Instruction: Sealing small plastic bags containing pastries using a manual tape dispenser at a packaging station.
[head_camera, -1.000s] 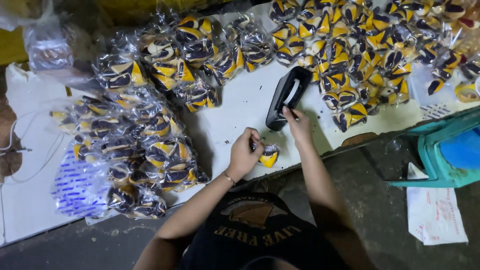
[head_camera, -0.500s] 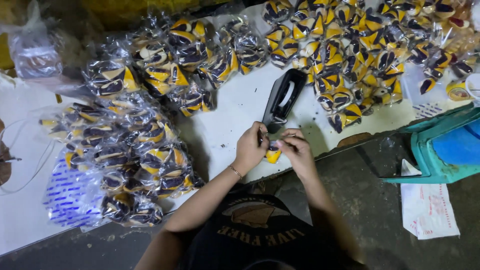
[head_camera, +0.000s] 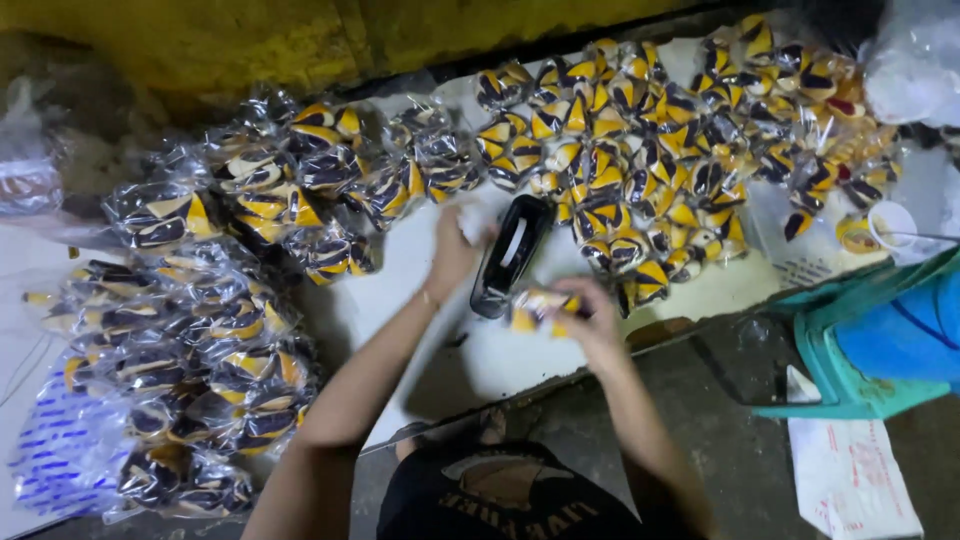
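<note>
A bare strip of white tabletop (head_camera: 480, 350) runs from the near edge up toward the black stapler (head_camera: 512, 255), which stands in the middle of that lane. The left hand (head_camera: 452, 255) and right hand (head_camera: 590, 320) flank it closely. Heaps of bagged yellow-and-black pieces (head_camera: 230, 300) wall off the left side, and a second heap (head_camera: 660, 150) crowds the right and far edge. A teal stool (head_camera: 860, 340), possibly plastic, blocks the floor at right.

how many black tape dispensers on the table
1: the black tape dispenser sits mid-table between the left hand and right hand. Others may be hidden under the wrapped packets.
</note>
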